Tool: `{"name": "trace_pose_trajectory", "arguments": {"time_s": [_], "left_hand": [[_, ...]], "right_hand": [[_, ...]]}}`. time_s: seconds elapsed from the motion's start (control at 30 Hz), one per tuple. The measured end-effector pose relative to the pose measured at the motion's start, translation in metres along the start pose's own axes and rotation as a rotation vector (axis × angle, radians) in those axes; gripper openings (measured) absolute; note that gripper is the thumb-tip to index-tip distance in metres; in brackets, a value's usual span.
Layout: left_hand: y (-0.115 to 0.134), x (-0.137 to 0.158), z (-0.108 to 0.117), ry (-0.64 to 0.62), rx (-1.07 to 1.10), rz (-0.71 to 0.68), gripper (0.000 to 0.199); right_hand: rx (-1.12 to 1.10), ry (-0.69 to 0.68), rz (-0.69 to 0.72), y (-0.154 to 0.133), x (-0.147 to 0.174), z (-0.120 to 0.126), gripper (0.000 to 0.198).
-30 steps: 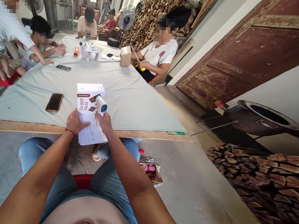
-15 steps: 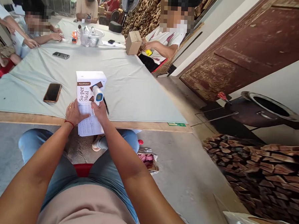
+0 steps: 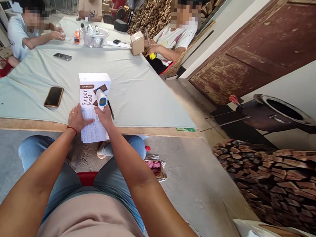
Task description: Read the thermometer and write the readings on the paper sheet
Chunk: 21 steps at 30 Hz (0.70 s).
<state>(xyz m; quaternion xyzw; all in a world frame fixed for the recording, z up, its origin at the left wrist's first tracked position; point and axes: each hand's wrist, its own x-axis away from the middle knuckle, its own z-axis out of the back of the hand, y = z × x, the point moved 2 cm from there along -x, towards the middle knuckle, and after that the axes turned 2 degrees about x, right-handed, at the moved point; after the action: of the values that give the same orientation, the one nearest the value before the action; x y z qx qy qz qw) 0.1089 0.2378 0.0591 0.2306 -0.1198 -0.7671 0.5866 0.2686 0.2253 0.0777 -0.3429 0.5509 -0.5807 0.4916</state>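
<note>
My right hand (image 3: pixel 103 116) is closed around the handle of a white and blue infrared thermometer (image 3: pixel 101 98), its small screen facing me. The thermometer is over the front of a white "Su-per Meal" box (image 3: pixel 84 80), which stands near the table's front edge. My left hand (image 3: pixel 78 118) lies with its thumb stretched across a sheet of handwritten paper (image 3: pixel 92 132), fingertips by the box's lower left corner. Past the table edge hangs the lower part of the paper. A black pen (image 3: pixel 111 110) lies just right of the box, partly hidden by my right hand.
A phone in a brown case (image 3: pixel 53 96) lies left of the box, with another phone (image 3: pixel 62 57) farther back. Beyond are a clear basket of bottles (image 3: pixel 94 40) and an orange item (image 3: pixel 76 36). At right, a person holds a yellow tape measure (image 3: pixel 152 56) beside a cardboard box (image 3: pixel 137 43).
My hands, the thermometer and the box keep their arrangement; the view has shifted slightly. Another person's reaching arms at far left have withdrawn. The person at right now holds up a strip beside the cardboard box.
</note>
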Motion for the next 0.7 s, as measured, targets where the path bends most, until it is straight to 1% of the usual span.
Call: {"name": "trace_pose_trajectory", "arguments": {"time_s": [0.1, 0.13, 0.27, 0.47, 0.57, 0.7], "left_hand": [[0.001, 0.001, 0.001, -0.006, -0.012, 0.011, 0.11], [0.002, 0.001, 0.001, -0.008, -0.016, 0.013, 0.11], [0.004, 0.002, 0.003, -0.013, -0.027, 0.015, 0.109], [0.003, 0.002, 0.002, -0.006, -0.024, 0.006, 0.108], [0.003, 0.001, 0.003, 0.004, -0.021, 0.004, 0.107], [0.004, 0.0, 0.004, 0.002, -0.019, -0.004, 0.101]], "right_hand": [[-0.041, 0.005, -0.02, -0.007, 0.009, 0.008, 0.015], [-0.052, -0.012, -0.037, -0.009, 0.013, 0.012, 0.015], [-0.058, -0.059, -0.075, -0.015, 0.034, 0.034, 0.026], [0.099, 0.082, -0.102, -0.023, 0.07, 0.076, 0.032], [0.149, 0.099, -0.071, -0.028, 0.086, 0.093, 0.032], [0.181, 0.109, -0.049, -0.029, 0.1, 0.109, 0.033]]}}
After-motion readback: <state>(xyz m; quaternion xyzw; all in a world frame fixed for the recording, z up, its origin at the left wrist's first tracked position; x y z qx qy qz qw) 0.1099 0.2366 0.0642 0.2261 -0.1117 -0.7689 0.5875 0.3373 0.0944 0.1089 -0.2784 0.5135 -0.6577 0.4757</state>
